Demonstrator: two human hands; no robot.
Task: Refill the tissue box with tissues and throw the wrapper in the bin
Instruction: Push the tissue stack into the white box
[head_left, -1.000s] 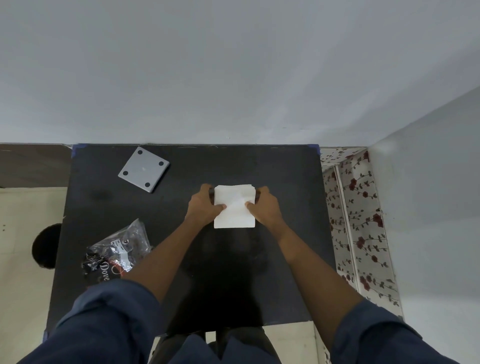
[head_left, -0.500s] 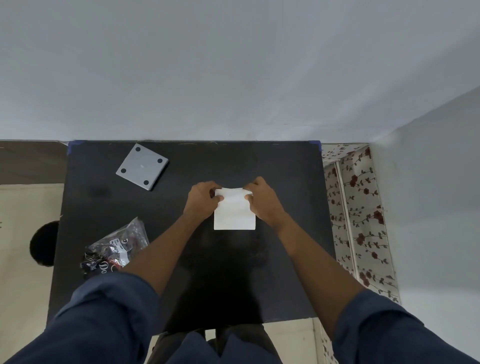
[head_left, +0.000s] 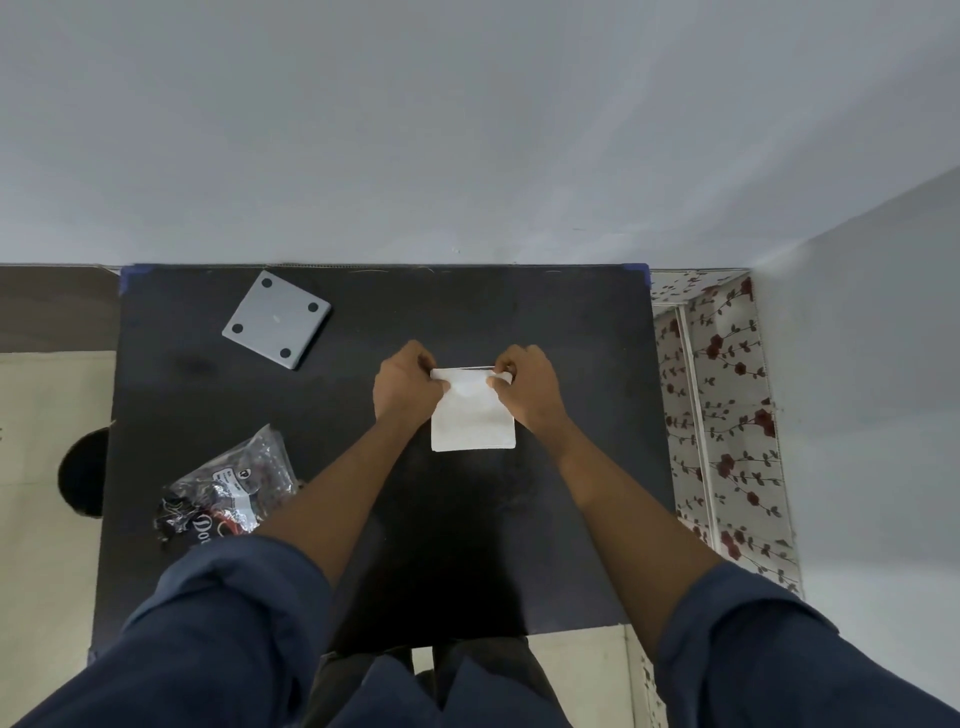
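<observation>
Both hands pinch the far edge of the tissue stack (head_left: 474, 415), left hand (head_left: 408, 382) at its left corner, right hand (head_left: 527, 387) at its right; each grip is pressed together on the tissues, thumbs on top. Stack lies flat, mid table (head_left: 467, 545), slightly right of centre.

Progress, as I read it: tissues are already out of the wrapper (head_left: 228, 486), which lies crumpled and empty-looking near the table's front-left, by the left sleeve. Grey square plate (head_left: 277, 319) with four dark dots at back-left looks like the tissue box's base or lid, can't confirm; no box body visible. So left to do: load the stack, close up, bin the wrapper. Dark round shape (head_left: 83, 473) on the floor off the left edge may be the bin, partly hidden by the table.

Room: open table all around the stack. Wall right behind the far edge, flowered cloth (head_left: 727, 415) along the right edge. Wrapper sits close to the left edge, easy to knock off.
</observation>
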